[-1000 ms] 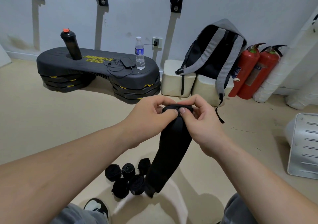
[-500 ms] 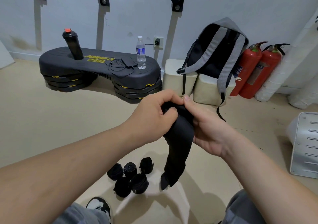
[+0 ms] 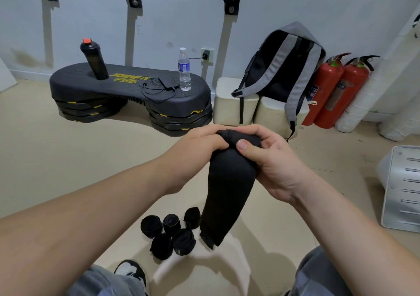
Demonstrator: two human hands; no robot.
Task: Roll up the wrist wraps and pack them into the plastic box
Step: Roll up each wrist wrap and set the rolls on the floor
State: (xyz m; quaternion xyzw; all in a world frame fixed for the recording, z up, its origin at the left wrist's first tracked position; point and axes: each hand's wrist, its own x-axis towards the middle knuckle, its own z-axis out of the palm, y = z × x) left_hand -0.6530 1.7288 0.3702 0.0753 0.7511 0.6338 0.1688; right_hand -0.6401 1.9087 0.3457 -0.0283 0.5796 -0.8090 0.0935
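A black wrist wrap [image 3: 227, 189] hangs in front of me, its top end partly rolled and pinched between both hands. My left hand [image 3: 202, 143] grips the rolled top from the left. My right hand [image 3: 268, 157] grips it from the right, thumb pressed on the roll. The loose tail dangles down to just above the floor. Several rolled black wraps [image 3: 170, 232] lie in a cluster on the floor below my hands. No plastic box can be made out for certain.
A black step platform [image 3: 127, 91] with a shaker bottle [image 3: 93, 59] and a water bottle [image 3: 184, 70] stands behind. A grey backpack [image 3: 284, 68] leans on cream blocks, beside two red fire extinguishers [image 3: 336, 91]. A white slotted panel [image 3: 402, 189] lies right. My shoe [image 3: 131, 273] is below.
The hands have shifted their grip on the roll at the top, and more of the wrap is wound in, so the hanging tail is shorter than a second ago.
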